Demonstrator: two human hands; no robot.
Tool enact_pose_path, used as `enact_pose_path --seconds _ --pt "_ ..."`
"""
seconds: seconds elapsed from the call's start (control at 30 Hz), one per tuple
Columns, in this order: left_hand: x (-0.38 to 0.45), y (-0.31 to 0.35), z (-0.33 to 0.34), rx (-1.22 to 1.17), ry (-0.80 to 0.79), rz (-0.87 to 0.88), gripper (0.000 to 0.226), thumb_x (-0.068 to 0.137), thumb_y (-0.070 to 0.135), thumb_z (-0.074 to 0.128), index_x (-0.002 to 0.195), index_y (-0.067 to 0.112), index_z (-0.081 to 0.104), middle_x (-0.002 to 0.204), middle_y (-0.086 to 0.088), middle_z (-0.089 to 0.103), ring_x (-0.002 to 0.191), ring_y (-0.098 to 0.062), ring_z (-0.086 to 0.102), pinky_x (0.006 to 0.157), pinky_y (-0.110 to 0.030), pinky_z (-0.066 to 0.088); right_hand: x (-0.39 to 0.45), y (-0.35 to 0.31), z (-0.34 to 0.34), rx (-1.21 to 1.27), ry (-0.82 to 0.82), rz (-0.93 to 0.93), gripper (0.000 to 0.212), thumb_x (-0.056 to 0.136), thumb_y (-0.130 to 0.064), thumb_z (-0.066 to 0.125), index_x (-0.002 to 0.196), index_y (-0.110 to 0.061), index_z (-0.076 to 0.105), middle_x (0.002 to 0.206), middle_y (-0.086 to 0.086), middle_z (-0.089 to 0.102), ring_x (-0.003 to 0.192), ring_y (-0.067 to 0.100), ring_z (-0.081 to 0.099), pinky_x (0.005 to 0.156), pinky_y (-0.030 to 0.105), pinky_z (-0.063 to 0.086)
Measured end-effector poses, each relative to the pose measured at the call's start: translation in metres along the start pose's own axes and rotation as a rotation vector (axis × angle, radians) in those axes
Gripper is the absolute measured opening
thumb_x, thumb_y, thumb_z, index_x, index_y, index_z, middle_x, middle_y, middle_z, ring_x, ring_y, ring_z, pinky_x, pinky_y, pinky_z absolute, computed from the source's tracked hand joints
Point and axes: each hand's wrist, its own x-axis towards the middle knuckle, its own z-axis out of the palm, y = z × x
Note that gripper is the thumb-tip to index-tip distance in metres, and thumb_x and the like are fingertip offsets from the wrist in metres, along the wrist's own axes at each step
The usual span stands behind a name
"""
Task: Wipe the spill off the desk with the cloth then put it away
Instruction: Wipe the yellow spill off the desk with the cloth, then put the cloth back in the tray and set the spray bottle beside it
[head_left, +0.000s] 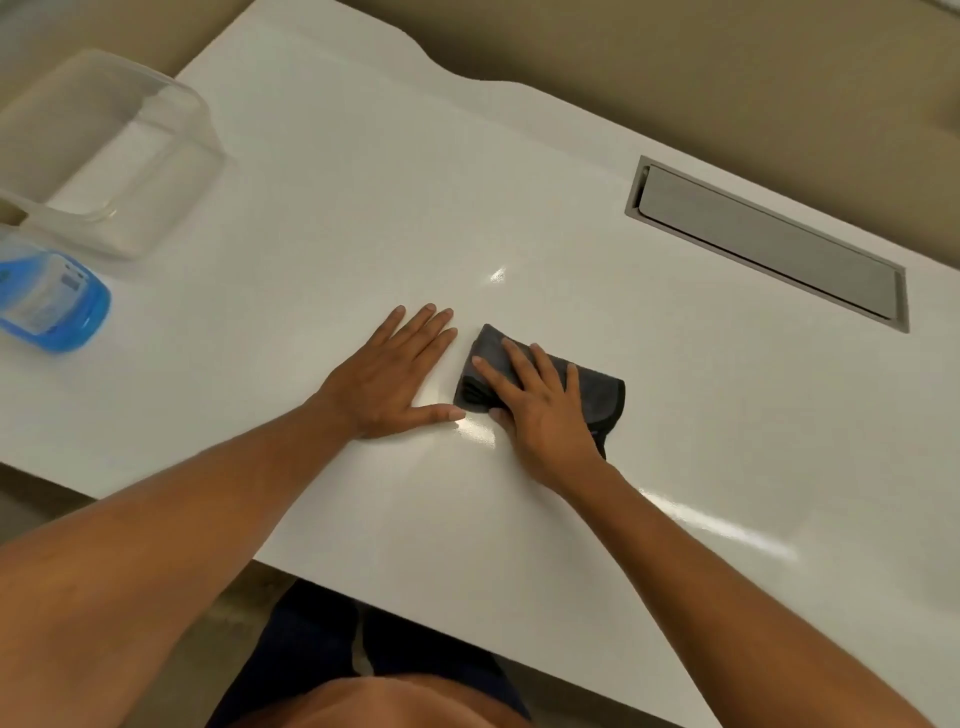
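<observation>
A folded dark grey cloth (597, 389) lies on the white desk (363, 208) near its middle. My right hand (540, 405) rests flat on top of the cloth, fingers spread, thumb at its near left edge. My left hand (395, 374) lies flat on the bare desk just left of the cloth, fingers apart, holding nothing. A small shiny wet patch (475, 428) shows on the desk between my two thumbs. Another small glint (497, 274) sits farther back.
A clear plastic container (156, 156) stands at the desk's far left. In front of it is a bottle of blue liquid (52, 306). A grey cable hatch (769, 244) is set into the desk at the right. The desk's front edge runs diagonally near my body.
</observation>
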Motion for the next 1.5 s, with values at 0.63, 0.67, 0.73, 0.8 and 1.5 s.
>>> enact_pose_path --seconds 0.63,0.67,0.73,0.8,1.5 --pt "-0.065 0.034 0.011 -0.217 0.116 -0.215 0.093 0.104 0.076 0.017 0.170 0.011 0.008 0.181 -0.004 -0.002 0.167 -0.017 -0.007 0.137 -0.048 0.001 0.034 -0.047 -0.030 -0.057 0.079 -0.079 0.009 0.080 -0.008 0.077 0.072 -0.006 0.073 0.073 0.012 0.067 0.068 0.032 0.063 0.051 0.037 0.047" --pt "-0.068 0.038 0.008 -0.249 0.103 -0.218 0.090 0.105 0.074 0.016 0.170 0.013 0.006 0.181 -0.002 -0.004 0.167 -0.015 -0.009 0.137 -0.045 0.000 0.034 -0.048 -0.036 -0.012 0.095 -0.067 0.008 0.078 -0.007 0.077 0.071 -0.007 0.073 0.072 0.011 0.067 0.066 0.032 0.063 0.050 0.031 0.040" --pt "-0.071 0.044 -0.001 -0.340 0.094 -0.221 0.084 0.108 0.068 0.021 0.171 0.016 0.004 0.181 0.003 -0.007 0.166 -0.008 -0.011 0.136 -0.037 -0.003 0.031 -0.047 -0.049 0.078 0.102 -0.008 0.008 0.080 -0.012 0.075 0.072 -0.015 0.075 0.071 0.002 0.064 0.065 0.026 0.059 0.051 0.024 0.028" --pt "-0.073 0.048 -0.013 -0.497 0.095 -0.260 0.075 0.111 0.055 0.034 0.171 0.021 0.005 0.180 0.011 -0.006 0.164 0.000 -0.010 0.134 -0.026 -0.003 0.024 -0.045 -0.067 0.166 0.090 0.074 0.014 0.083 -0.022 0.072 0.071 -0.030 0.071 0.070 -0.008 0.059 0.065 0.019 0.056 0.054 0.028 0.036" --pt "-0.101 -0.032 -0.108 -1.845 0.069 -0.512 0.057 0.084 0.007 0.058 0.140 0.020 0.064 0.139 -0.014 0.070 0.126 -0.029 0.066 0.106 -0.046 0.059 0.097 -0.091 -0.159 1.650 -0.191 0.256 0.030 0.098 -0.018 0.070 0.125 -0.006 0.073 0.128 0.009 0.075 0.122 0.028 0.071 0.102 0.038 0.057"
